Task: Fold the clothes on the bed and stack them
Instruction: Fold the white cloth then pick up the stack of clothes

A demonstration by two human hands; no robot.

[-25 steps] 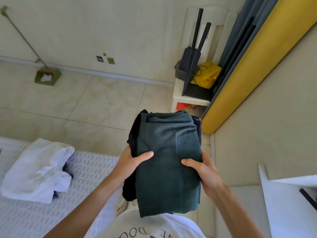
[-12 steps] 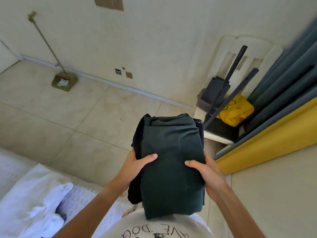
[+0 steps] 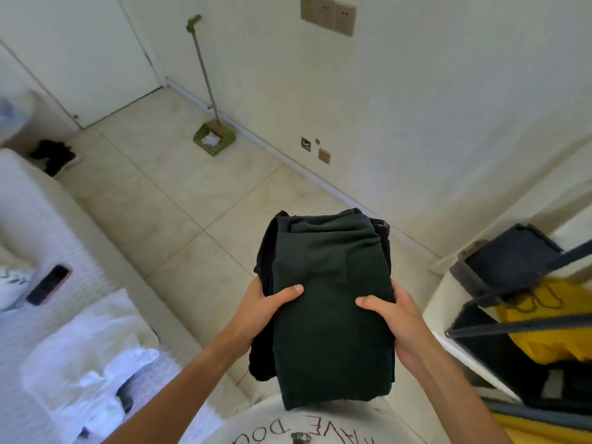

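Right now I carry a stack of folded dark clothes (image 3: 330, 302) in front of my chest, above the tiled floor (image 3: 192, 200) and off the bed (image 3: 48, 238). My left hand (image 3: 261, 310) grips its left edge, thumb lying across the dark green top piece, fingers hidden underneath. My right hand (image 3: 392, 318) grips the right edge the same way. White clothes (image 3: 83, 357) lie crumpled on the bed to my left, near a phone (image 3: 48, 285).

Left hand (image 3: 259, 310), right hand (image 3: 395, 312) extended forward, gripping, thumbs on top.
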